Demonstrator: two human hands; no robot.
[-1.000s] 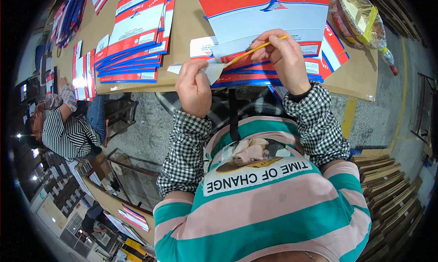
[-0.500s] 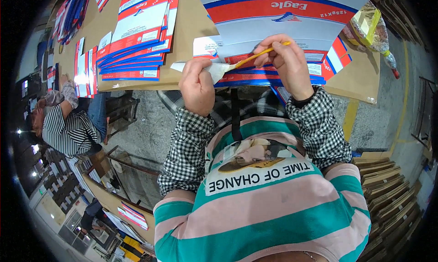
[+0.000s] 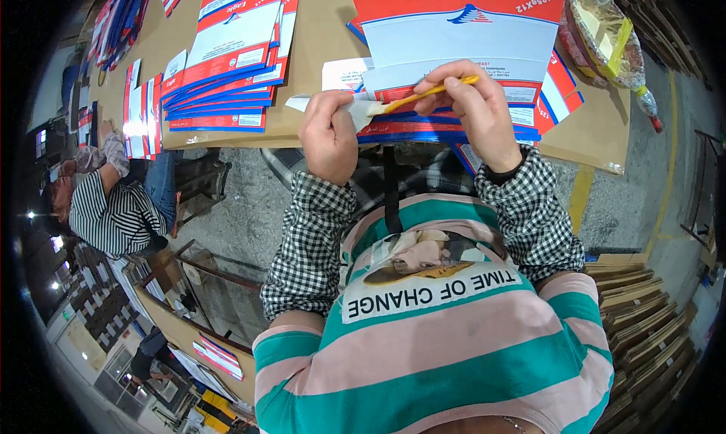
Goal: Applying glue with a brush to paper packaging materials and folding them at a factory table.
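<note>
Your left hand (image 3: 330, 137) pinches a thin white paper piece (image 3: 360, 116) by the near edge of the brown-topped table (image 3: 291, 125); your right hand (image 3: 478, 110) grips a slim yellow-handled brush (image 3: 427, 94), bristles at the paper. Brushing seems underway; the next stroke calls for steady paper.

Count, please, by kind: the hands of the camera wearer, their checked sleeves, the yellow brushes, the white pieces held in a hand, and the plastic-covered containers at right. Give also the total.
Hands: 2 (left hand, right hand)
Checked sleeves: 2 (left sleeve, right sleeve)
Yellow brush: 1
Held white piece: 1
Plastic-covered container: 1
Total: 7
</note>
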